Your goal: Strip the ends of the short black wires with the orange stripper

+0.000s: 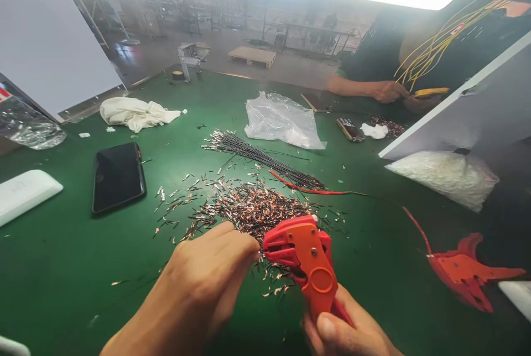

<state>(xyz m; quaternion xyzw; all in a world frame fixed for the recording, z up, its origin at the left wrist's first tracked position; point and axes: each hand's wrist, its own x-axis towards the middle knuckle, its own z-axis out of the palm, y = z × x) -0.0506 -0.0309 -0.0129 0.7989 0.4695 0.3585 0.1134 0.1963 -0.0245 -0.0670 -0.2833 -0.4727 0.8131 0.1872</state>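
My right hand [352, 325] is wrapped round the handles of a red and orange wire stripper [314, 256], whose jaws point left. Right beside those jaws, my left hand [207, 267] is closed in a pinch, its back toward me; whatever its fingertips hold is hidden. Beyond both hands lies a heap of cut wire ends [257, 207], black insulation mixed with copper strands. A bundle of black wires [261, 157] with pale bared ends rests behind the heap. Across the bundle's near end runs a red strip [309, 189].
A second red wire stripper [464, 270] lies at right. On the green table [53, 267] are a black phone [119, 179], a white cloth [136, 113], a clear plastic bag [284, 118] and a filled bag [448, 176]. Opposite, another person's hands [390, 92] hold yellow wires.
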